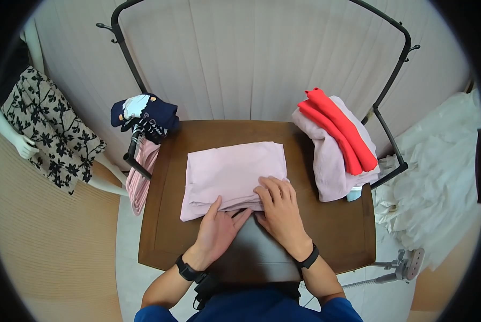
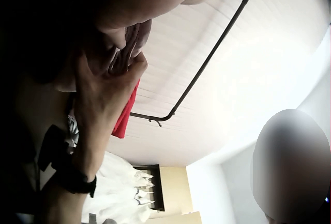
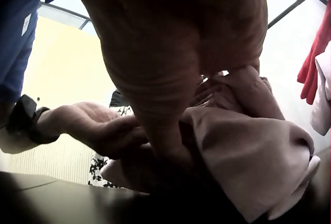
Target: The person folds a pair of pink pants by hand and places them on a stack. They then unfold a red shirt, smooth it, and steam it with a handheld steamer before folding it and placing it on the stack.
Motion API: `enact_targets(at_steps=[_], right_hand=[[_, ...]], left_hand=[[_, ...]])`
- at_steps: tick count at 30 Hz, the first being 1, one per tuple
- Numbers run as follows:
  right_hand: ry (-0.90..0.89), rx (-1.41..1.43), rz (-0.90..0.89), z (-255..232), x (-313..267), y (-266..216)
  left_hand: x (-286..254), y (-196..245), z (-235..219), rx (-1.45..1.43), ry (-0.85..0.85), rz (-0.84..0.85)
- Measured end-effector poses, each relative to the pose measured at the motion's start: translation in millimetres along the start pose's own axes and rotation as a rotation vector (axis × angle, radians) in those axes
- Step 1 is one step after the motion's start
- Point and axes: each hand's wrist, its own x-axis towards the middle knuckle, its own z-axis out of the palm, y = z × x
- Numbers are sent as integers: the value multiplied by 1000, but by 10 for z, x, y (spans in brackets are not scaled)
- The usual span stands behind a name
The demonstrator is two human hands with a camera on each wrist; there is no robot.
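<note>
A pale pink folded cloth (image 1: 235, 172) lies flat on the brown table, its layers loose and creased along the near edge. At that edge my left hand (image 1: 217, 231) has its thumb on top of the cloth and its fingers reaching right along the front. My right hand (image 1: 280, 209) holds the near right part, fingers bent over the top and thumb at the front edge. In the right wrist view, the cloth (image 3: 253, 156) bulges up beside the right hand (image 3: 176, 58). The left wrist view shows the right hand (image 2: 103, 94) with bunched folds between thumb and fingers.
Red folded cloth (image 1: 337, 129) lies over pale pink cloth (image 1: 326, 166) on the table's right side. A black rack frame (image 1: 127, 59) rises behind, with navy cloth (image 1: 162, 115) at the left. A mannequin in a floral skirt (image 1: 52, 134) and a white ruffled gown (image 1: 428, 172) flank the table (image 1: 165, 236).
</note>
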Motion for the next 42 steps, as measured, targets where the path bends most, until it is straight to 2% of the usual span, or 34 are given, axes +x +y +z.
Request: enact_targets(at_steps=[2,5,8,11,15,17,18,20,21,23,24,25,27,28,30,34,36,37,39,42], right_hand=[[77,-191,-45,43,23,-84],[46,-232,-60,64,12,12],[-51,-159,-48,-87,-37,58],[-53,-185,-65,-140,-92,73],[-57,-197,-82,-147,-192,139],[-142,-190,-79,-207,-214,141],[-142,-192,-79,-217,-226,154],[-163,-219,-135,-221,-270,161],[-164,-215,-131,-217,-283,151],[-316,-214,-157,-206,-297,120],[-315,-209,-155,-192,-310,112],[-296,-211,-177,-179,-329,106],[-277,-216,-202,-182,-339,92],[-302,-211,-198,-200,-339,75],[-327,-206,-193,-235,-351,52],[-341,-122,-142,-341,-373,56],[-343,-88,-115,-385,-387,57],[-351,-40,-99,-405,-388,67],[-361,10,-82,-457,-380,78],[-387,96,-23,-564,-334,122]], left_hand=[[10,-23,32,-105,-87,0],[12,-43,-3,-133,-116,9],[-60,-43,-44,-101,-58,5],[-116,-25,-123,-104,-117,-31],[-230,28,-138,-42,-97,-48],[-313,76,-194,73,-68,-191],[-378,113,-205,72,-69,-192],[-557,188,-170,439,-359,-360],[-629,231,-85,440,-357,-364],[-701,324,94,1207,-511,35],[-649,316,70,1445,-534,244],[-599,293,82,1446,-531,240],[-496,229,112,1920,-376,581],[-420,185,43,1919,-375,583],[-232,73,-158,2161,-386,579],[-122,-99,-282,2223,-404,525],[-156,-188,-275,2267,-325,628],[-161,-224,-318,2267,-327,625],[-152,-265,-374,2496,-227,793],[-276,-137,-250,2525,-204,800]])
